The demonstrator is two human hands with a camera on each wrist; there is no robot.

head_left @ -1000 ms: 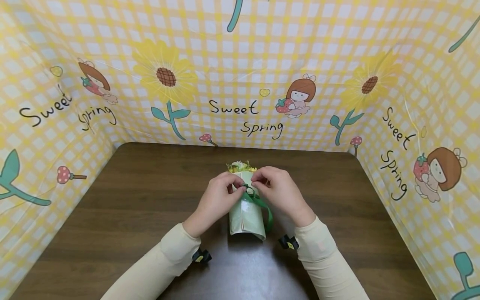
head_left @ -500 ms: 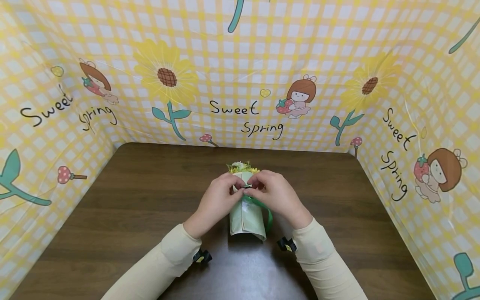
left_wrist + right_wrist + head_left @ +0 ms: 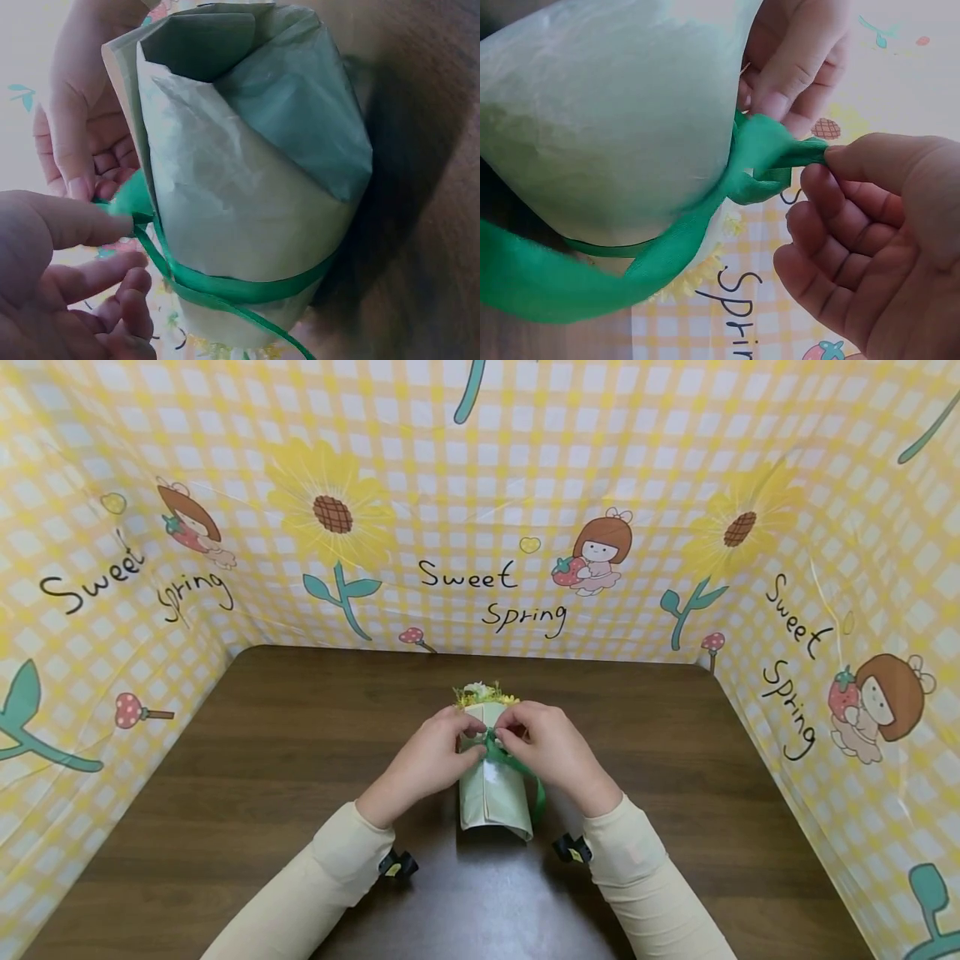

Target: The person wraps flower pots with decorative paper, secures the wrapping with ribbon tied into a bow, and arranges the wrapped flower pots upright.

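Note:
A bouquet (image 3: 495,802) in pale green paper lies on the table, its flowers (image 3: 480,693) at the far end. A green ribbon (image 3: 667,255) circles the wrap and is knotted on its upper side, with a loop and a loose tail. My right hand (image 3: 551,743) pinches a bit of this ribbon between thumb and index finger beside the knot. On the other side, my left hand (image 3: 431,752) has its thumb and index finger apart; in the left wrist view its thumb tip (image 3: 124,225) is right at the ribbon. The lower wrap opening (image 3: 210,45) shows folded paper.
A dark wooden table (image 3: 300,827) carries the bouquet. A yellow checked cloth (image 3: 480,485) with printed flowers and words stands around its back and sides. Black cameras (image 3: 397,864) sit at both wrists.
The right hand has come in to the knot and now pinches the ribbon. My left thumb has parted from the index finger, and the left wrist has shifted slightly left.

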